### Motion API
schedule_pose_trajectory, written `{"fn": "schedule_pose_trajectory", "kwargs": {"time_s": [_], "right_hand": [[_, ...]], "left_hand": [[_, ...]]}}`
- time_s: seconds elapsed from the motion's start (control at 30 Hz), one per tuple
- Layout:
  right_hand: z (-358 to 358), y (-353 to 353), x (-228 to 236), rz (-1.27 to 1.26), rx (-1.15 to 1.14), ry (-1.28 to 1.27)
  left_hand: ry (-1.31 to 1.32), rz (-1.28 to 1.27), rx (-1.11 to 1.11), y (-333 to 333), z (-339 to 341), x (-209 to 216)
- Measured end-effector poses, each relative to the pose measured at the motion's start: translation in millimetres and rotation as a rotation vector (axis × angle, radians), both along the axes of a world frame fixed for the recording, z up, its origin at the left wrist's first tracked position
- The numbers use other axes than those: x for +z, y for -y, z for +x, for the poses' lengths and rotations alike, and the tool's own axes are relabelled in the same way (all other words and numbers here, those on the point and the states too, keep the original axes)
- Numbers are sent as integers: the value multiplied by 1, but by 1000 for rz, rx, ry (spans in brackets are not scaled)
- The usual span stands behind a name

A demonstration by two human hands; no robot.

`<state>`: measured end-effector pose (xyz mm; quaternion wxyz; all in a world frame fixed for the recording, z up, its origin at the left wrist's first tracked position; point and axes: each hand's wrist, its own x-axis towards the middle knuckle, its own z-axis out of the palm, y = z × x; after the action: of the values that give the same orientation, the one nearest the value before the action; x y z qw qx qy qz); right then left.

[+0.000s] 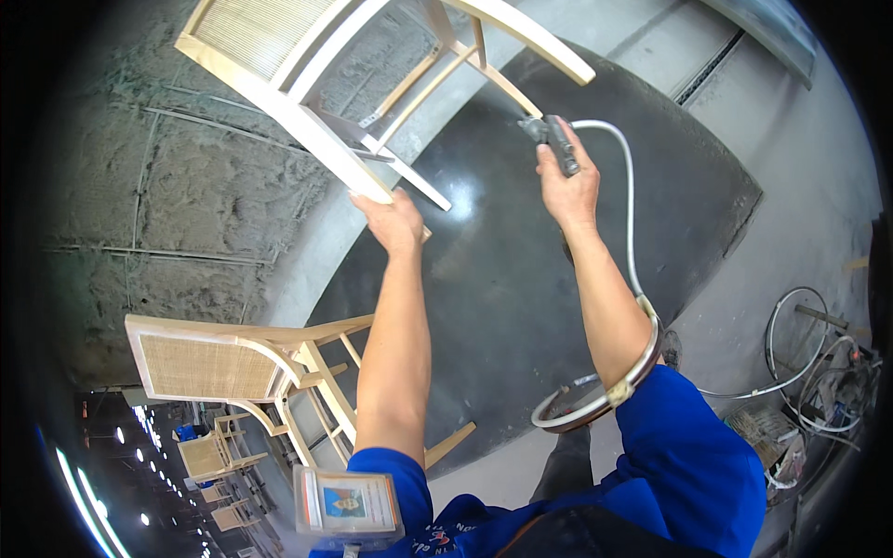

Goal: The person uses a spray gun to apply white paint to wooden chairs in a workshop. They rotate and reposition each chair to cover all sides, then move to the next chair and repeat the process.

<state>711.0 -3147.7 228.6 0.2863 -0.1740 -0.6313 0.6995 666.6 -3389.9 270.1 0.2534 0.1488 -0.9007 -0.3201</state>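
My left hand [395, 221] is closed around the lower end of a pale wooden chair's leg. That chair [298, 121] is tilted, with its woven back at the upper left and its other legs pointing down and right. In my right hand [569, 191] is a dark spray gun [560, 147], its nozzle end near one of the chair's legs. A light-coloured hose [630, 214] runs from the gun down past my right forearm and loops near the elbow. No spray can be made out.
A second wooden chair [205, 363] with a woven back lies tilted at the lower left. Beneath the work is a dark flat surface [493, 307]. A dusty, panelled surface [205, 186] fills the left. Tangled hoses [791, 372] lie at the right; more chairs [209, 456] stand at the lower left.
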Motion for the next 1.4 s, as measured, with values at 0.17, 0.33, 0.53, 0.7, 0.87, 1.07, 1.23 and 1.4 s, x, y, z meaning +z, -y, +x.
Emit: {"fn": "schedule_pose_trajectory", "kwargs": {"time_s": [0.17,0.33,0.53,0.7,0.87,1.07,1.23,1.4], "right_hand": [[-80,12,-105,72,29,124],[-198,51,-146,214,306,-31],[-236,101,-155,313,534,-101],[-233,83,-135,269,278,16],[-208,47,-118,-29,-3,76],[-127,14,-124,-293,-352,210],[-98,-12,-118,-545,-346,256],[-105,-34,-85,-43,-68,-165]], "left_hand": [[-10,70,-36,16,-41,16],[110,110,-31,34,-85,41],[162,216,-107,40,-104,52],[171,192,-102,42,-114,54],[162,206,-140,46,-124,52],[176,179,-80,45,-135,55],[156,111,-71,43,-137,55],[165,73,-61,41,-133,51]]}}
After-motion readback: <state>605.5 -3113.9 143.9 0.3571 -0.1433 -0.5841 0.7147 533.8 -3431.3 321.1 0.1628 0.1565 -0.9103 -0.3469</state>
